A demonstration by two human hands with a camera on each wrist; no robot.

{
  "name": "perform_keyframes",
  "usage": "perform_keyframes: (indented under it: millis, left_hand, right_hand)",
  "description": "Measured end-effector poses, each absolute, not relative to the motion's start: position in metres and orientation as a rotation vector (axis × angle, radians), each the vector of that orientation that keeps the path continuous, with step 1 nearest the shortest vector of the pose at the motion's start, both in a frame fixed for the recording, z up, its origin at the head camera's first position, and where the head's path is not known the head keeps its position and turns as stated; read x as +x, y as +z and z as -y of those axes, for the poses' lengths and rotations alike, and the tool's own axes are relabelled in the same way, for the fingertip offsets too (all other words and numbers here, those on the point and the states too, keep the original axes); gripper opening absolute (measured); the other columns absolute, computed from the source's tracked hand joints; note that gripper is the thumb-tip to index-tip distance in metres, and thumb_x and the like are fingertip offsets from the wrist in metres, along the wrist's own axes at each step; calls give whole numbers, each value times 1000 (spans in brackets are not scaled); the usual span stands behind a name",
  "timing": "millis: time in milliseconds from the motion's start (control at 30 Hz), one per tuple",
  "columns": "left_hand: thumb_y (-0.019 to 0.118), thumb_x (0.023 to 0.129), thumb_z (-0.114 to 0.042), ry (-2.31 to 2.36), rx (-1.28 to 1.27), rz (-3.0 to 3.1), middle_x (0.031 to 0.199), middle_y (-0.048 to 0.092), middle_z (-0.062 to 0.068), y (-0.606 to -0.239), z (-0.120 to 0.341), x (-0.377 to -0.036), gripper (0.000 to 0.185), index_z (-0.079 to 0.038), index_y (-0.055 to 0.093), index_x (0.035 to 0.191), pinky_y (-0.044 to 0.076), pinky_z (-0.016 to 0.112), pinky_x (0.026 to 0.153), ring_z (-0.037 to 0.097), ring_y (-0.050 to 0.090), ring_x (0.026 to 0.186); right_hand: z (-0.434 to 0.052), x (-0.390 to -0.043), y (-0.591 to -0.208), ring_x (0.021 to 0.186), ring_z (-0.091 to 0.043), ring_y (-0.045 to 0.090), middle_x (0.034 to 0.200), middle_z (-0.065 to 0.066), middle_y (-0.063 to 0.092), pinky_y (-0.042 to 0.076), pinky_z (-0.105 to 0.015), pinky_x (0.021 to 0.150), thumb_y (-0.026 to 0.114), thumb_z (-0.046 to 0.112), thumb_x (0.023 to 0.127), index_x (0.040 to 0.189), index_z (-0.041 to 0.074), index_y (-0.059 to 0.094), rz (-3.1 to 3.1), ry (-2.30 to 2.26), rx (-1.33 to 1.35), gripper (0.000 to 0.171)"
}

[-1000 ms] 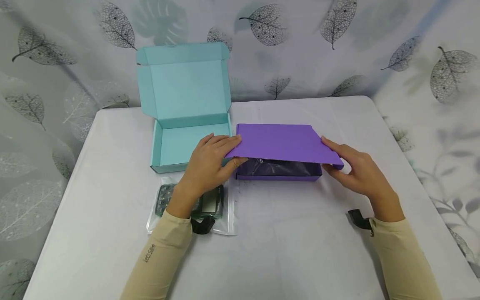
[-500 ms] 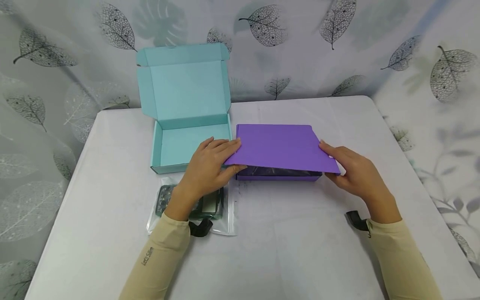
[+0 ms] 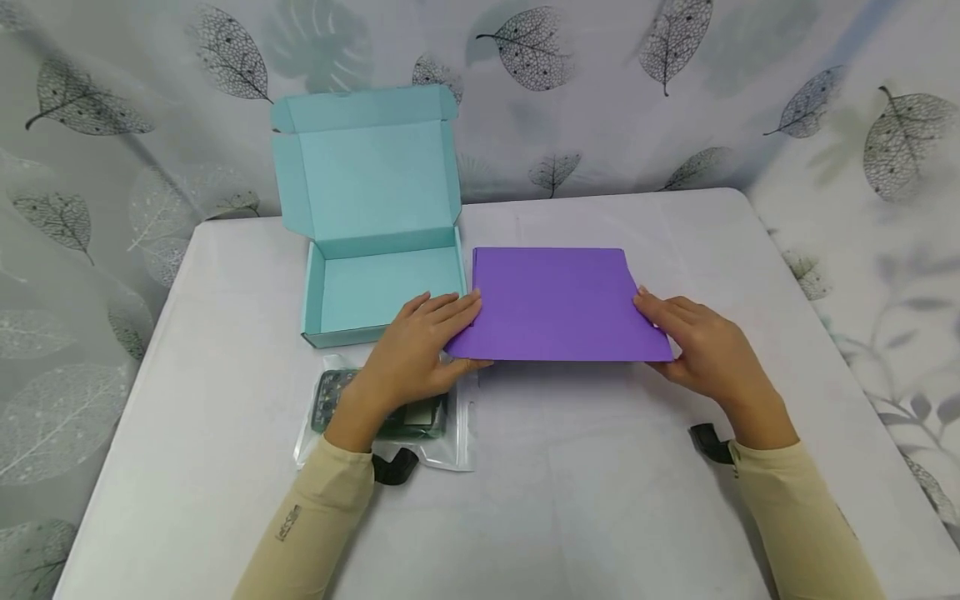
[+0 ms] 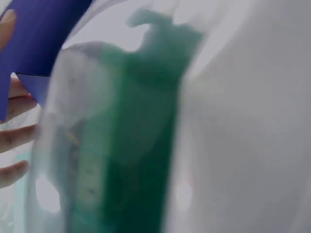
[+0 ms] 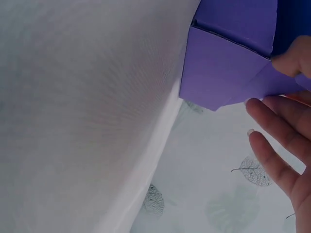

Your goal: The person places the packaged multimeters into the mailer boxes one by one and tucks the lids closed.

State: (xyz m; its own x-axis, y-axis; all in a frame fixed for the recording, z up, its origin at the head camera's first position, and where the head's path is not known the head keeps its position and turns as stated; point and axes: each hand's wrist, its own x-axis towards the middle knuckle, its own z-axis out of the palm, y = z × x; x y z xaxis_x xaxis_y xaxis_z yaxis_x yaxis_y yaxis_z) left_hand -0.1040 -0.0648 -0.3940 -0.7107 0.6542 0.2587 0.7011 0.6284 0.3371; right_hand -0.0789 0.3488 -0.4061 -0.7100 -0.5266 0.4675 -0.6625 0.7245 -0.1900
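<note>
A purple cardboard box [image 3: 555, 304] lies between my hands in the head view, its lid swung down over the front. My left hand [image 3: 408, 358] grips the lid's left side flap, fingers spread along the edge and thumb at the front corner. On the opposite side, my right hand [image 3: 705, 350] pinches the right flap between thumb and fingers. The right wrist view has the box's side wall [image 5: 218, 63] close to the fingers [image 5: 272, 160]. What lies inside the box is hidden. In the left wrist view, the purple lid [image 4: 43, 29] sits between thumb and fingers [image 4: 14, 141].
A teal box [image 3: 341, 337] stands with its lid raised, left of the purple one. Partly under my left wrist lies a clear zip bag [image 3: 459, 429] with a dark green device [image 3: 330, 396] in it. A leaf-print curtain [image 3: 555, 133] hangs behind the white table [image 3: 555, 500].
The purple lid has come down from partly raised until its front edge covers the box's front opening. Both hands have lowered with it, the right one shifting slightly left.
</note>
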Motion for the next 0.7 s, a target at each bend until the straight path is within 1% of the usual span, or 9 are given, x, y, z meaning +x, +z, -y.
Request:
perform_keyframes:
  millis: [100, 200, 300, 367, 467, 567, 633, 667, 700]
  left_hand:
    - [74, 92, -53, -583, -1159, 2754, 158, 47, 7, -399, 66, -103, 81, -4, 52, 153, 27, 55, 119, 33, 46, 143]
    - [75, 92, -53, -527, -1158, 2770, 159, 46, 7, -403, 66, -103, 83, -4, 51, 154, 28, 56, 118, 34, 46, 143]
    - [76, 91, -54, -504, -1151, 2773, 160, 45, 7, -407, 65, -102, 85, -4, 50, 154, 28, 57, 118, 35, 46, 142]
    - [76, 91, -53, -513, -1144, 2774, 160, 44, 7, -409, 64, -101, 85, -3, 49, 155, 27, 56, 119, 35, 45, 143]
    - [77, 91, -51, -518, -1142, 2785, 161, 43, 8, -411, 64, -100, 86, -3, 48, 156, 27, 56, 119, 35, 44, 144]
    - [80, 90, -50, -491, -1141, 2804, 162, 41, 9, -412, 63, -98, 88, -3, 46, 156, 26, 56, 120, 35, 42, 145]
    - [81, 89, -50, -460, -1136, 2808, 163, 39, 11, -411, 63, -96, 89, -3, 47, 156, 25, 56, 120, 36, 39, 146]
    - [82, 88, -50, -447, -1134, 2804, 163, 39, 12, -411, 62, -96, 90, -2, 47, 155, 25, 56, 120, 36, 39, 146]
    - [82, 87, -51, -437, -1133, 2798, 162, 39, 13, -411, 62, -95, 91, -1, 48, 155, 26, 56, 120, 36, 39, 146]
  right_hand:
    - [-350, -77, -407, 104, -38, 66, 129, -16, 69, 53, -55, 73, 78, -8, 57, 137, 1, 66, 2606, 481, 921, 81]
    - [-352, -76, -410, 112, -35, 63, 141, -13, 63, 51, -53, 73, 67, -12, 50, 138, 1, 66, 2673, 478, 929, 89]
    - [-354, -75, -411, 115, -34, 62, 144, -12, 61, 51, -51, 70, 65, -12, 49, 139, 2, 65, 2700, 471, 934, 91]
    - [-354, -75, -409, 116, -34, 62, 145, -12, 60, 51, -49, 69, 64, -13, 51, 141, 2, 64, 2709, 471, 940, 91]
    - [-355, -73, -407, 117, -34, 62, 149, -11, 57, 46, -41, 60, 63, -15, 54, 144, 3, 62, 2752, 472, 939, 91]
    - [-357, -71, -405, 116, -32, 61, 155, -9, 51, 44, -37, 59, 65, -13, 60, 150, 4, 55, 2800, 471, 977, 92]
    - [-360, -69, -403, 118, -31, 60, 158, -9, 47, 48, -38, 63, 72, -9, 66, 156, 7, 48, 2838, 475, 1001, 94]
    - [-361, -68, -402, 120, -31, 59, 160, -9, 45, 51, -40, 66, 76, -6, 69, 158, 8, 45, 2859, 485, 1010, 95]
    - [-362, -66, -401, 122, -31, 58, 161, -8, 43, 53, -44, 72, 79, -1, 71, 160, 10, 42, 2885, 500, 1005, 97]
